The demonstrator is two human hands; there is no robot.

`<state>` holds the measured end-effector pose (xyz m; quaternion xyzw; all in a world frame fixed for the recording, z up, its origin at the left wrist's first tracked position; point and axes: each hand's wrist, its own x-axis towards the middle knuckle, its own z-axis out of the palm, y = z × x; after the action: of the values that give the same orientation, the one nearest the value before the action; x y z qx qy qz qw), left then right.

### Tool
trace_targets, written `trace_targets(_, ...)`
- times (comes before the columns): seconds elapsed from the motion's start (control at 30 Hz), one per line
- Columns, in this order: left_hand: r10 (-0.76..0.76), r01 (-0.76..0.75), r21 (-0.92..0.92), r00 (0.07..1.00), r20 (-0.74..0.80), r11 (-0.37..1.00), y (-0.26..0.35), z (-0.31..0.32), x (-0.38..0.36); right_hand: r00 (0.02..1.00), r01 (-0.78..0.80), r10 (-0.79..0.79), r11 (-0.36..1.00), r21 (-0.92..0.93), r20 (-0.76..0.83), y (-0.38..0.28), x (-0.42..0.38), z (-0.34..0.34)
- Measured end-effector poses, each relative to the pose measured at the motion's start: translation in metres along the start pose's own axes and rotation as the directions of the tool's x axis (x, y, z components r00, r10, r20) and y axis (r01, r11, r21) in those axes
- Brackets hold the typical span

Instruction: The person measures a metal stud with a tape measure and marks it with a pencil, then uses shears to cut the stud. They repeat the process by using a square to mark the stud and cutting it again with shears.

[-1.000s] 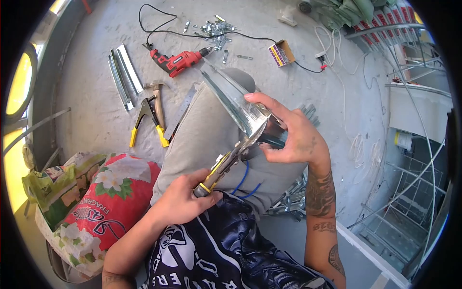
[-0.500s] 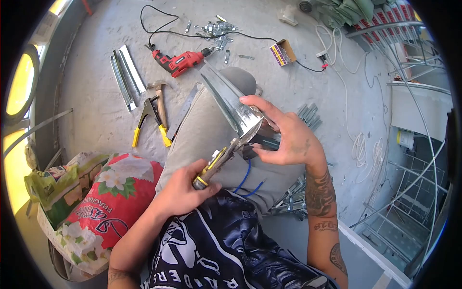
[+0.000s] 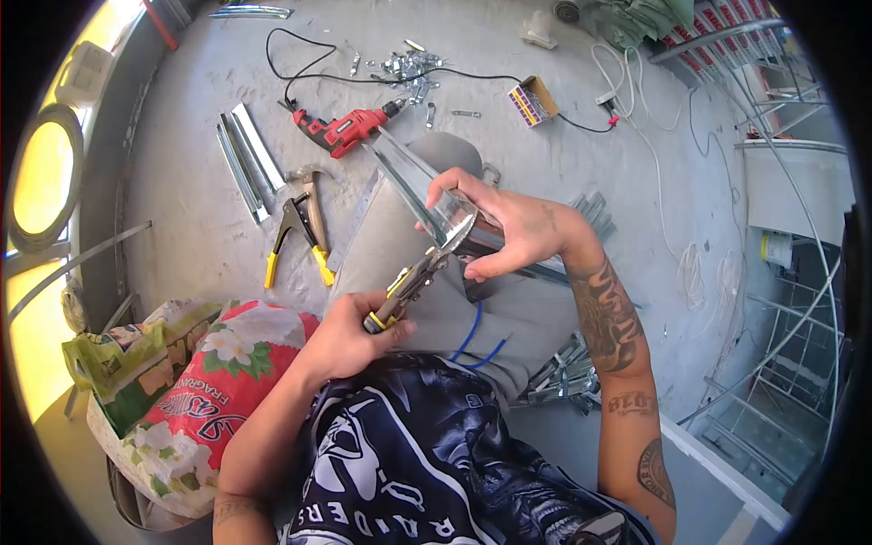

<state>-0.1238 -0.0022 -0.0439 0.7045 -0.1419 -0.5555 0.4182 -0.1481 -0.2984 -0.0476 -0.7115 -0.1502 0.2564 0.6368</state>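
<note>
My left hand (image 3: 354,334) is closed around the yellow-and-black handles of a pair of tin snips (image 3: 416,278). The snips' jaws meet the near end of a shiny metal channel (image 3: 409,171), which lies above my grey-trousered thigh. My right hand (image 3: 527,227) grips the channel near that end, index finger bent over its top edge and thumb stretched along the near side. Part of the channel's cut end is hidden behind the blades and fingers.
On the floor ahead lie a red drill (image 3: 345,132), a hammer (image 3: 313,204), a hand riveter (image 3: 295,238), two metal channels (image 3: 247,159) and scattered metal clips (image 3: 413,68). A red flowered sack (image 3: 245,363) stands left. Metal scaffolding (image 3: 790,354) is at right, with a small box (image 3: 533,102) ahead.
My right hand has shifted its grip, with the thumb now extended and the index finger more bent. The snips stay at the channel's end. The whole view has shifted slightly.
</note>
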Motion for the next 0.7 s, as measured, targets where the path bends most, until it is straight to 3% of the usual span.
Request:
trace_targets(0.13, 0.055, -0.051, 0.05, 0.995, -0.081, 0.997, -0.005, -0.002, 0.003, 0.997, -0.061, 0.064, 0.995, 0.081, -0.034, -0.009, 0.0, 0.003)
trace_targets(0.2, 0.099, -0.084, 0.106, 0.985, -0.143, 0.991, -0.011, -0.009, 0.004, 0.993, -0.107, 0.105, 0.994, -0.032, -0.048, -0.01, -0.001, 0.002)
trace_targets(0.27, 0.177, -0.111, 0.363, 0.972, -0.154, 0.925, -0.019, -0.032, 0.001, 0.995, -0.062, 0.056, 0.996, -0.066, -0.077, -0.006, -0.004, 0.002)
trace_targets(0.33, 0.237, -0.15, 0.419, 0.957, -0.165, 0.896, -0.05, -0.052, -0.004, 0.995, 0.006, -0.015, 0.996, -0.087, -0.103, -0.008, -0.005, 0.006)
trace_targets(0.4, 0.088, -0.058, 0.147, 0.976, -0.201, 0.987, -0.083, -0.066, -0.009, 0.988, -0.135, 0.138, 0.99, 0.045, -0.076, -0.019, -0.005, 0.015)
trace_targets(0.43, -0.023, 0.006, -0.073, 0.974, -0.225, 0.997, -0.094, -0.065, -0.005, 0.986, -0.148, 0.141, 0.987, -0.066, -0.093, -0.02, -0.005, 0.022)
trace_targets(0.47, -0.033, 0.016, -0.071, 0.969, -0.246, 0.997, -0.083, -0.061, -0.007, 0.989, -0.13, 0.125, 0.99, -0.063, -0.078, -0.026, -0.002, 0.033)
trace_targets(0.5, -0.102, -0.005, -0.393, 0.963, -0.251, 0.92, -0.069, -0.054, -0.002, 0.987, -0.115, 0.097, 0.983, -0.141, -0.129, -0.034, 0.001, 0.045)
trace_targets(0.53, -0.161, -0.041, -0.67, 0.958, -0.236, 0.741, -0.055, -0.047, 0.005, 0.982, -0.104, 0.064, 0.97, -0.221, -0.18, -0.04, 0.003, 0.059)
trace_targets(0.57, -0.122, -0.128, -0.741, 0.954, -0.273, 0.659, -0.05, -0.038, 0.016, 0.967, 0.057, -0.141, 0.931, -0.36, -0.213, -0.029, 0.004, 0.075)
trace_targets(0.6, -0.085, -0.213, -0.797, 0.946, -0.313, 0.566, -0.045, -0.031, 0.025, 0.968, 0.073, -0.154, 0.929, -0.363, -0.2, -0.037, 0.005, 0.089)
trace_targets(0.63, -0.046, -0.231, -0.854, 0.958, -0.284, 0.466, -0.035, -0.03, 0.026, 0.979, -0.011, -0.061, 0.936, -0.352, -0.196, -0.048, 0.007, 0.102)
trace_targets(0.67, -0.007, -0.221, -0.865, 0.968, -0.251, 0.45, -0.036, -0.033, 0.029, 0.981, -0.098, 0.033, 0.935, -0.34, -0.193, -0.055, 0.008, 0.112)
trace_targets(0.7, 0.001, -0.222, -0.851, 0.968, -0.252, 0.475, -0.034, -0.031, 0.03, 0.982, -0.085, 0.02, 0.936, -0.341, -0.19, -0.056, 0.01, 0.119)
